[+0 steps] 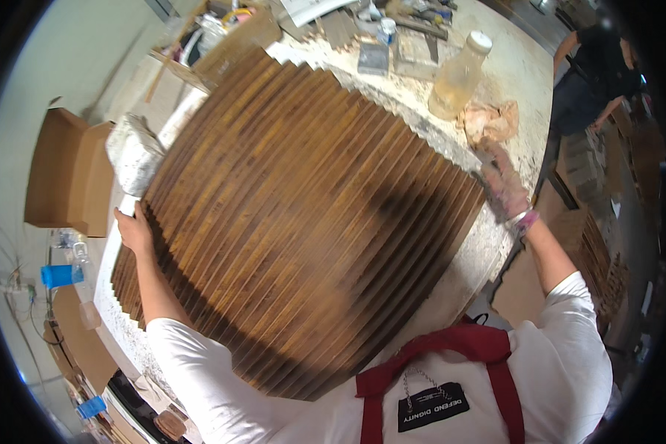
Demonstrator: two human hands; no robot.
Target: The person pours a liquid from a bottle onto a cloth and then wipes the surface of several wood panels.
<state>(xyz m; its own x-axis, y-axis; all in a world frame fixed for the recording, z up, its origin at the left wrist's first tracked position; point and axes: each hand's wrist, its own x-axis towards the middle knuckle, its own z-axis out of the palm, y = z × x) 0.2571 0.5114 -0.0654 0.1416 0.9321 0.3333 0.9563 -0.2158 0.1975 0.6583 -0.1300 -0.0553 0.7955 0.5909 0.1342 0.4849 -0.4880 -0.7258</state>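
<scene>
A large brown wooden panel [303,200] with many parallel ribs and stepped, jagged ends lies across the worktable in front of me. My left hand [135,231] is bare and grips the panel's left edge, its thumb side apart from the fingers. At the far right corner of the panel is my right hand [505,185], in a stained glove with a purple cuff. Its fingers are closed around that corner, partly blurred. Just beyond it lies a crumpled peach-coloured cloth [490,120]. A shadow falls over the panel's right part.
On the worktable [488,240] stand a clear bottle [459,78] with a white cap, a grey block [374,58] and scattered tools. A white wrapped bundle [135,155] sits by the panel's left side. An open cardboard box [66,174] is at left. Another person [599,74] stands far right.
</scene>
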